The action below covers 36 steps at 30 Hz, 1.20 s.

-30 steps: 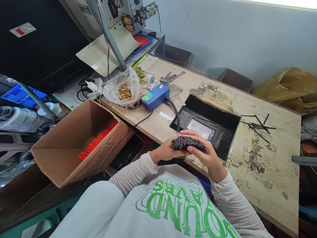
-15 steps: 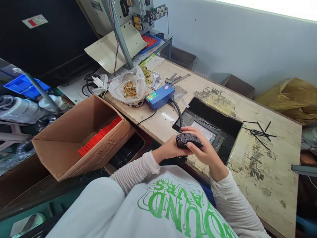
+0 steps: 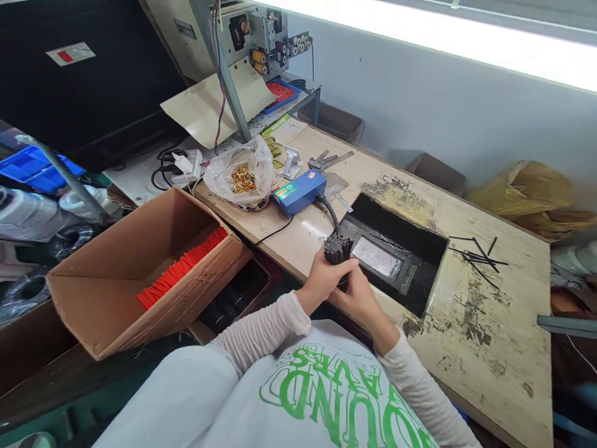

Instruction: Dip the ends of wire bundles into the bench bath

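A bundle of thin black tubes (image 3: 337, 247) stands with its cut ends up, in front of the recess in the bench. My left hand (image 3: 321, 279) is wrapped round its lower part. My right hand (image 3: 360, 294) closes on the bundle from the right, its thumb beside the left one; its fingertips are partly hidden. Just behind the bundle, a flexible black hose runs up to a blue box (image 3: 299, 193). Several loose black tubes (image 3: 480, 255) lie scattered on the right of the bench.
A cardboard box (image 3: 153, 267) holding red strips stands at the left. Behind it are a plastic bag (image 3: 242, 174) of gold-coloured parts and metal calipers (image 3: 330, 159). A recess (image 3: 420, 249) with a metal-framed plate opens in the worn wooden bench (image 3: 494, 373).
The bundle has turned more upright and shows a rounder end. My right hand has moved from over its far side down to its lower right. The view has tilted up slightly.
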Motion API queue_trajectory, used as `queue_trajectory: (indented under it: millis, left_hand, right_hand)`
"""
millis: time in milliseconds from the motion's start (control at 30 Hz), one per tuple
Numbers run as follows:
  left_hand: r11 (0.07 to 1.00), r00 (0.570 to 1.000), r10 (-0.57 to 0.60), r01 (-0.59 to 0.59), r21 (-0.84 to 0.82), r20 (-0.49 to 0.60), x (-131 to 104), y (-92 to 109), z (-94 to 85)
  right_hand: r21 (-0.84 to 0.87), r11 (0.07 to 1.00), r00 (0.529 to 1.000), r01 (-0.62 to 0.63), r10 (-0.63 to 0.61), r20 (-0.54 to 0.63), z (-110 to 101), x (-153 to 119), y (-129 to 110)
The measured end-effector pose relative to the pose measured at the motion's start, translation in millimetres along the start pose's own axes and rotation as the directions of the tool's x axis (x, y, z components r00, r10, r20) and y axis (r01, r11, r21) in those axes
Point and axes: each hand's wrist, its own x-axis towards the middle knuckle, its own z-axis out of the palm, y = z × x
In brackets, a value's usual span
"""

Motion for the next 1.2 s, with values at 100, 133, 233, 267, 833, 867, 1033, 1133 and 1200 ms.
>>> queue_trajectory:
  millis: [100, 133, 233, 267, 833, 867, 1033, 1133, 1200]
  left_hand:
    - [0.996, 0.995, 0.045, -0.052, 0.076, 0.086, -3.3, 8.3, 0.4]
    - [0.993, 0.989, 0.036, -0.051, 0.102, 0.143, -3.8, 12.6, -1.4]
    - [0.988, 0.940, -0.055, 0.003, 0.152, 0.337, -2.2, 25.9, -10.6]
    - [0.986, 0.916, -0.084, 0.020, 0.166, 0.392, -1.4, 29.3, -13.8]
    - [0.895, 0.889, 0.038, -0.233, 0.380, 0.456, -14.2, 30.1, -22.5]
    - [0.899, 0.896, 0.042, -0.227, 0.375, 0.442, -14.5, 28.7, -22.0]
    - [0.951, 0.926, 0.030, -0.141, 0.274, 0.376, -15.3, 21.0, -19.2]
    - [0.977, 0.944, 0.003, -0.072, 0.198, 0.331, -16.3, 20.0, -17.0]
    - [0.987, 0.953, -0.006, -0.044, 0.157, 0.302, -17.2, 21.1, -15.3]
  right_hand:
    - [0.156, 0.988, 1.000, 0.015, -0.017, 0.012, 9.7, 5.0, 0.5]
    - [0.200, 0.980, 1.000, -0.001, -0.001, 0.010, 10.8, 6.0, 1.2]
    - [0.260, 0.964, 0.998, -0.055, 0.048, 0.033, 11.7, 5.3, 4.6]
    - [0.263, 0.963, 0.998, -0.058, 0.047, 0.049, 12.2, 4.3, 5.7]
    - [0.263, 0.962, 0.992, 0.068, -0.092, 0.080, 12.8, 0.9, -1.8]
    - [0.263, 0.963, 0.992, 0.062, -0.088, 0.087, 13.1, 0.3, -1.5]
    - [0.272, 0.962, 0.989, -0.037, -0.004, 0.146, 16.4, -5.0, 5.9]
    - [0.289, 0.953, 0.980, -0.086, 0.029, 0.195, 18.1, -7.0, 6.3]
    - [0.320, 0.941, 0.974, -0.105, 0.032, 0.226, 18.6, -6.9, 3.2]
